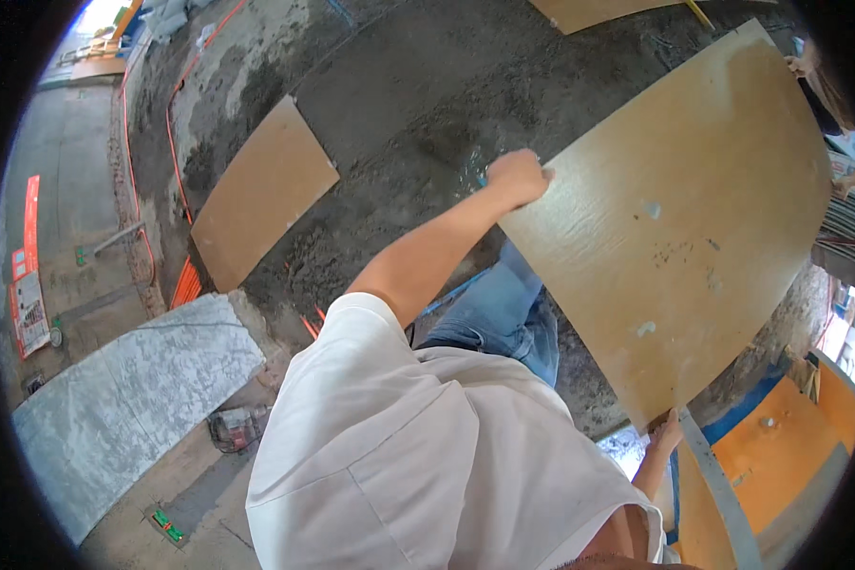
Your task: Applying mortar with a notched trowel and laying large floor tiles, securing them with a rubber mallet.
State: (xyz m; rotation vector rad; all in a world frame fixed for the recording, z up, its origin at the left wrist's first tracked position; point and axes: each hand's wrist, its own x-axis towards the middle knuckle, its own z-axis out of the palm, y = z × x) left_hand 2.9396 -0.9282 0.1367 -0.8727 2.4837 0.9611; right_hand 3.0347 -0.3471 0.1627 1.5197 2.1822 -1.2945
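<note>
A large tan plywood board [684, 218] is held up on the right, its smooth face marked with pale spots and dark specks. My left hand [520, 180] is closed at its left corner, with the thumb side against the edge. Something small and blue shows beside that hand, too little of it to name. At the board's near corner, my right hand [668, 432] grips the edge, its fingers partly hidden. A co-worker's hands [803, 63] are at the board's far right side.
Dark wet concrete [408, 85] spreads ahead. A smaller tan board [266, 195] lies on it at left, near an orange hose [173, 142]. A grey-white slab [142, 404] and a green level [167, 524] lie lower left. Orange panels [779, 437] stand at lower right.
</note>
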